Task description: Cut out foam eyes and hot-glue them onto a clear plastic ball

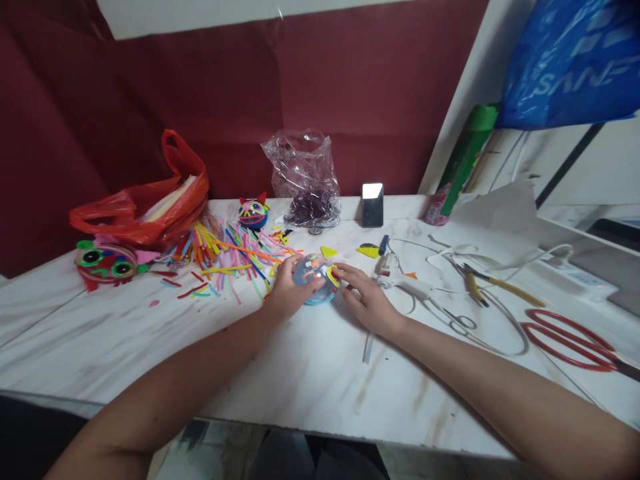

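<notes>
A clear round ball (319, 291) with coloured bits stuck on it and a blue lower edge sits on the marble-patterned table. My left hand (289, 293) is wrapped round its left side, thumb across the front. At its upper right, my right hand (364, 297) pinches a small yellow piece (332, 275) against the surface. Beyond the ball lie yellow triangular pieces, one (329, 251) close behind it and another (368, 251) farther right. A white glue gun (407, 287) rests to the right of my right hand.
Pipe cleaners (240, 253), a red bag (145, 210) and two finished animal heads, one large (107, 263), one small (253, 212), are at left. A clear bag (310, 193) and phone (373, 205) stand behind. Pliers (500, 285), red-handled scissors (570, 340) and looped cables lie right.
</notes>
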Available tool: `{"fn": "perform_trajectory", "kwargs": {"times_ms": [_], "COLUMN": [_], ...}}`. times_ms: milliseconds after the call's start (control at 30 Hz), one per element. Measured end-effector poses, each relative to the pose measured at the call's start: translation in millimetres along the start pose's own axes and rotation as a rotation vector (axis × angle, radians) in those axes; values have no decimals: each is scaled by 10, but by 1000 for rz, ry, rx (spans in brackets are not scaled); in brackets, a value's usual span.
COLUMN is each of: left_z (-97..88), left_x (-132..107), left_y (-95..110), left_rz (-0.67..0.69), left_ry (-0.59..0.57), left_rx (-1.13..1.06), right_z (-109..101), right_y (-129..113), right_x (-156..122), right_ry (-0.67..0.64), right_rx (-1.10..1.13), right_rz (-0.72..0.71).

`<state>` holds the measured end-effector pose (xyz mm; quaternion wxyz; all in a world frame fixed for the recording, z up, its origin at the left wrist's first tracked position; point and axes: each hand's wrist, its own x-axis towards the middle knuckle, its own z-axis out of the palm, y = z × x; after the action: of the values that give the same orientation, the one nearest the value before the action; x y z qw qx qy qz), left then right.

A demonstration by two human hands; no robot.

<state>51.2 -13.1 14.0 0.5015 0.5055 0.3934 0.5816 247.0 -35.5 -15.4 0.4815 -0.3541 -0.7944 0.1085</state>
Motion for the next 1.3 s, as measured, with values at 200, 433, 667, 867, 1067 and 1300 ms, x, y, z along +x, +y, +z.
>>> {"fn": "perform_trajectory", "kwargs": {"times_ms": [200, 433, 667, 867, 1067, 1300], "left_z": [84, 104, -138, -314, -357, -239], "left_x": [-99, -65, 103, 241, 285, 179], "left_y": [115, 118, 193, 213, 197, 275], "left_rz": [65, 159, -53, -177, -173, -34], "left_ry": [49, 86, -189, -363, -413, -492], "left_rx": [359, 617, 285, 187, 205, 382], "right_z": [29, 31, -11, -48, -77, -83], "right_y": [-58, -175, -97, -54, -137, -262], "right_x": [-21, -23, 7, 48, 45, 51], "right_ry": [-16, -69, -16, 70, 66, 3], "right_rx": [-80, -118, -2, 24, -141, -307], "right_rz": [-49, -73, 79, 196, -35, -460]}}
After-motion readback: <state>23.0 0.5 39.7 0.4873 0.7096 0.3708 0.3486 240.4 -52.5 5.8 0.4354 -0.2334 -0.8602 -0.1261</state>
